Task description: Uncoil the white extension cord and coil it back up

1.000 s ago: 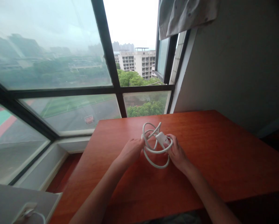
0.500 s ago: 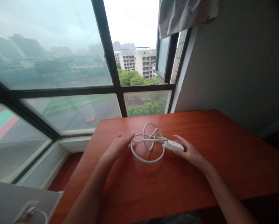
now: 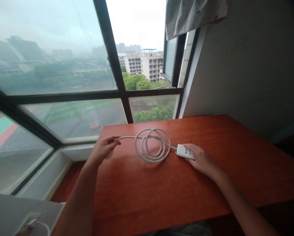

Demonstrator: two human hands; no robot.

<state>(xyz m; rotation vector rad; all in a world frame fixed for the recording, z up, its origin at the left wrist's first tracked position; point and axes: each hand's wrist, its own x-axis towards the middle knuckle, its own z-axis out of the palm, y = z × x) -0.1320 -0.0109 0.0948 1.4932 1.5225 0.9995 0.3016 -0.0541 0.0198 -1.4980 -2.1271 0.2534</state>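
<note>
A white power strip (image 3: 185,152) with socket holes on its top lies on the reddish-brown table (image 3: 147,193). My right hand (image 3: 199,157) grips its right end, fingers over the top. From its left end runs a white cable (image 3: 154,161), coiled in several loose loops at the table's middle. The cable's other end reaches left to my left hand (image 3: 104,149), which is closed on it near the table's left edge. A pale piece, perhaps the plug, shows under those fingers, mostly hidden.
Large windows with dark frames (image 3: 63,98) stand beyond the table, one pane swung outward. A curtain (image 3: 196,16) hangs at upper right beside a grey wall (image 3: 240,65). At lower left, a wall socket (image 3: 30,223) has a white plug and cord in it.
My left hand has moved left, drawing the cable end out straight from the coil. The loops now lie flatter and rounder. My right hand has settled over the power strip, its sockets turned more into view.
</note>
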